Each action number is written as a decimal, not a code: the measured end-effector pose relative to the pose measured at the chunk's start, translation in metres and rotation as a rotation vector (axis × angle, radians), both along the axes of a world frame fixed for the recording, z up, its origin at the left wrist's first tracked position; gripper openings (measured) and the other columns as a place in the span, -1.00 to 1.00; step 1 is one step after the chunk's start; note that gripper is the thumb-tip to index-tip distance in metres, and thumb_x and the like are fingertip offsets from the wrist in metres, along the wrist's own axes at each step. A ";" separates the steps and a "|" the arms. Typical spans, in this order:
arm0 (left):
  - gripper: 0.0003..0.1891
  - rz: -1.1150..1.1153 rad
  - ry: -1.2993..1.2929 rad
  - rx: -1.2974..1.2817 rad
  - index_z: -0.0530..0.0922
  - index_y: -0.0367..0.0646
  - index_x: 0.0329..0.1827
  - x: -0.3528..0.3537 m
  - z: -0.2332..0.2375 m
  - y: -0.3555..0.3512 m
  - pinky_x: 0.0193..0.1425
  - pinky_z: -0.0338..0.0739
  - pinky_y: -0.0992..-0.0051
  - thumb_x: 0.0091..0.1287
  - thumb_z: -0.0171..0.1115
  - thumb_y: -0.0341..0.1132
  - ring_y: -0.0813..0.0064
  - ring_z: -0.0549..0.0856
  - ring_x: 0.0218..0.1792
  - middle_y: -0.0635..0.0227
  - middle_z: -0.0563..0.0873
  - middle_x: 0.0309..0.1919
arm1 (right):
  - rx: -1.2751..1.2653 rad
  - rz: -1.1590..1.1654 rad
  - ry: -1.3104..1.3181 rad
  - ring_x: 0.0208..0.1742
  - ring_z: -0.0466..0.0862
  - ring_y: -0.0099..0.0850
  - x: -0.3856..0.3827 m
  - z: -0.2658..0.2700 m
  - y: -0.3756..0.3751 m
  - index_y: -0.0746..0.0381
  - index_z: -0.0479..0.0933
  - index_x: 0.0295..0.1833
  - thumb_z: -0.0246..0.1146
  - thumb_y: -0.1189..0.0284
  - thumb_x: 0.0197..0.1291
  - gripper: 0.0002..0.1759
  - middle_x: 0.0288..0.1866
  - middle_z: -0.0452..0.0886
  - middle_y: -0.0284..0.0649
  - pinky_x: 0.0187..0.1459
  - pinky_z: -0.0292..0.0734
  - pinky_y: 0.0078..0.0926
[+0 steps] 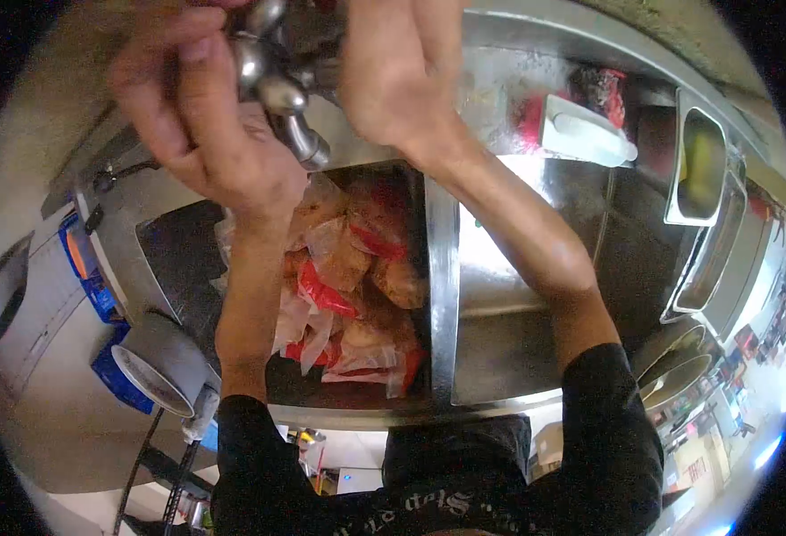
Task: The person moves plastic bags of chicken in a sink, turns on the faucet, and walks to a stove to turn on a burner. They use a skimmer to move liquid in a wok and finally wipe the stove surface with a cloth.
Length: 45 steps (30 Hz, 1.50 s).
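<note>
My left hand (218, 134) is raised at the metal faucet (277, 89), its fingers curled against the left side of the fitting. My right hand (397, 80) is lifted just right of the faucet; its fingers run past the top edge of the view and do not show. Below the faucet, the left sink basin (178, 246) holds several clear plastic bags (344, 268) with brownish contents and red parts. They lie in a pile, partly covered by my left forearm.
To the right is a second steel basin (500, 357), with a steel divider (444, 295) between the two. A white container (585, 134) lies on the back ledge. Metal pans (697, 170) line the right side. A round pot (156, 366) stands at the left.
</note>
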<state>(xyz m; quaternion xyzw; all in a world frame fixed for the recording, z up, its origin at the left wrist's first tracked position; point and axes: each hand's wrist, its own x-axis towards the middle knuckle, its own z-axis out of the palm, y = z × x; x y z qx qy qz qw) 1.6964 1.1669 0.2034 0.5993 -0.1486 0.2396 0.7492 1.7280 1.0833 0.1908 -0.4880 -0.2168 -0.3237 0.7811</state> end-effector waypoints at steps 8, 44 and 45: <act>-0.91 -0.026 -0.039 -0.022 0.33 -0.28 -0.29 0.003 0.011 -0.010 -0.03 0.40 0.39 0.17 -0.11 -0.57 0.42 0.48 -0.22 0.15 0.48 -0.30 | -0.035 -0.054 0.096 -0.57 0.27 -0.50 -0.009 0.019 -0.007 0.34 0.28 -0.31 -0.24 0.46 0.30 -0.77 -0.54 0.26 -0.22 -0.52 0.24 -0.53; -0.79 -1.828 0.439 0.724 0.45 -0.23 -0.13 -0.545 0.059 -0.083 -0.01 0.37 0.47 0.28 0.04 -0.30 0.45 0.51 -0.10 0.26 0.55 -0.19 | -0.489 -0.408 1.709 -0.18 0.60 -0.30 -0.797 0.022 -0.121 0.25 0.55 -0.15 0.13 0.21 0.14 -0.66 -0.24 0.62 -0.12 -0.10 0.45 -0.40; -0.79 -1.836 0.437 0.731 0.45 -0.23 -0.13 -0.556 0.063 -0.097 -0.01 0.37 0.47 0.28 0.04 -0.30 0.45 0.51 -0.10 0.26 0.55 -0.19 | -0.272 -0.281 1.799 -0.18 0.59 -0.33 -0.829 0.012 -0.122 0.26 0.55 -0.13 0.13 0.17 0.14 -0.62 -0.24 0.62 -0.15 -0.09 0.44 -0.41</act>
